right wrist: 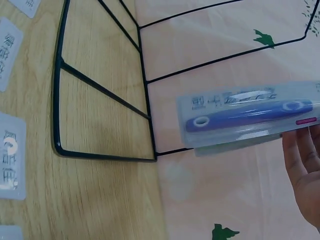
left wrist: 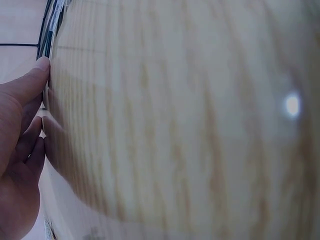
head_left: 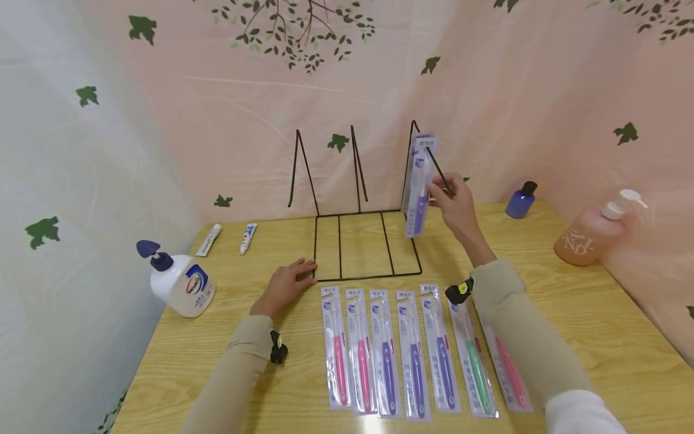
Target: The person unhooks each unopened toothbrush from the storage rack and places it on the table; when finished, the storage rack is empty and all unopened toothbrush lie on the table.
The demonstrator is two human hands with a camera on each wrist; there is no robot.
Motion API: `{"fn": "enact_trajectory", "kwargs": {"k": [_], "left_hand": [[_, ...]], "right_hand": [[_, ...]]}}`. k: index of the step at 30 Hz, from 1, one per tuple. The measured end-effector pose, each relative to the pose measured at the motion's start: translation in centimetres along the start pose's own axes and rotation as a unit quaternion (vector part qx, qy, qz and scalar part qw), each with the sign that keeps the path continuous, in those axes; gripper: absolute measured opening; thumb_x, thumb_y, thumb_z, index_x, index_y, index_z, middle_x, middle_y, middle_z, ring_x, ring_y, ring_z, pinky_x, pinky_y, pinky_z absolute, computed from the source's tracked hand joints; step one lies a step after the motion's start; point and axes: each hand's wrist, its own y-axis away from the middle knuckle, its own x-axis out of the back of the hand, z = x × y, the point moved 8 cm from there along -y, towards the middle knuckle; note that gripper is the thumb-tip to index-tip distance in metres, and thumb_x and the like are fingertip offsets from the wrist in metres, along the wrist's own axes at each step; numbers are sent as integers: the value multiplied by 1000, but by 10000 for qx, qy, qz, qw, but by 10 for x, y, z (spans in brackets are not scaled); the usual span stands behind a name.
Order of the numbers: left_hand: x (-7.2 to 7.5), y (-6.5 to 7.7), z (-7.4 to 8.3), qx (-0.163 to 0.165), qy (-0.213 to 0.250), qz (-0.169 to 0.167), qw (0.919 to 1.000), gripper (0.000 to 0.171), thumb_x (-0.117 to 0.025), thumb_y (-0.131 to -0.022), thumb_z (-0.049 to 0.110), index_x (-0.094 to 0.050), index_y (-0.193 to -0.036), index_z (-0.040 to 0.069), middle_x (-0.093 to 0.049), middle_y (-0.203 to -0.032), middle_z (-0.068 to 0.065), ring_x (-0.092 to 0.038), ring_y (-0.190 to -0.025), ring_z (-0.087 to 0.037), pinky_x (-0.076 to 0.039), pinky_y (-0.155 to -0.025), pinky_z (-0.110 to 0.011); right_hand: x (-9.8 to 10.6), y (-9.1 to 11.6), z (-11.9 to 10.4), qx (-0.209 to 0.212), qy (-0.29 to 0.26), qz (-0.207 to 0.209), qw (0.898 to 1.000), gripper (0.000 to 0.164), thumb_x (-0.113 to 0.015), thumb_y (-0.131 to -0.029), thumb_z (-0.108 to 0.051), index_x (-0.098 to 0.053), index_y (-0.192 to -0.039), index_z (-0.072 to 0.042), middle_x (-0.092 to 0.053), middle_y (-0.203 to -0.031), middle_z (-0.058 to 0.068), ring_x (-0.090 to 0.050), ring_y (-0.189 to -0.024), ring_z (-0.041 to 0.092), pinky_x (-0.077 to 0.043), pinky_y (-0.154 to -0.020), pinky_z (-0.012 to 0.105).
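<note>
A black wire rack (head_left: pixel 368 278) with three upright hooked arms stands at the back of the table. On its right arm hangs a purple toothbrush in a clear blister pack (head_left: pixel 419 202), with at least one more pack behind it. My right hand (head_left: pixel 455 202) holds the front pack by its right edge; in the right wrist view the fingers (right wrist: pixel 303 150) lie along the pack's edge. My left hand (head_left: pixel 287 286) rests on the table, fingertips at the rack's front left corner. Several packaged toothbrushes, including a green one (head_left: pixel 477 374), lie in a row before the rack.
At the left stand a white pump bottle (head_left: pixel 187 286) and two small toothpaste tubes (head_left: pixel 209 240). A small blue bottle (head_left: pixel 522 202) and a pink pump bottle (head_left: pixel 588 238) are at the right. A patterned cloth (head_left: pixel 260 175) hangs behind the table.
</note>
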Motion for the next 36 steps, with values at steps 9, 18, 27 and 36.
{"fn": "enact_trajectory", "kwargs": {"k": [9,18,27,36], "left_hand": [[0,0,-1,-1,-1,-22,10000,48,-62,-93,30,-52,-138,17,-44,-148,0,-29,-143,-27,-26,-116,-50],[-1,-1,-3,3,-28,-31,10000,47,-61,-94,32,-52,-138,19,-43,-149,1,-28,-144,-26,-25,-117,-51],[-1,0,0,-99,-92,-1,9999,47,-62,-93,30,-53,-137,16,-45,-147,-1,-31,-142,-28,-27,-116,-50],[-2,0,0,-135,-39,8,9999,47,-62,-93,31,-54,-137,15,-46,-146,-1,-31,-143,-27,-27,-116,-49]], "right_hand": [[19,24,-10,223,706,-426,9963,30,-57,-96,-13,-53,-123,2,-62,-97,-4,-63,-80,6,-57,-66,19],[38,67,-31,190,1409,-868,9860,31,-55,-97,-13,-53,-126,-2,-62,-98,-6,-62,-80,9,-57,-70,20],[49,99,-55,416,1822,-1160,9755,28,-54,-97,-6,-53,-124,1,-63,-99,-14,-63,-80,5,-56,-70,18],[80,123,-62,454,1745,-943,9791,28,-53,-95,2,-53,-123,3,-64,-103,-11,-62,-84,4,-55,-72,14]]}}
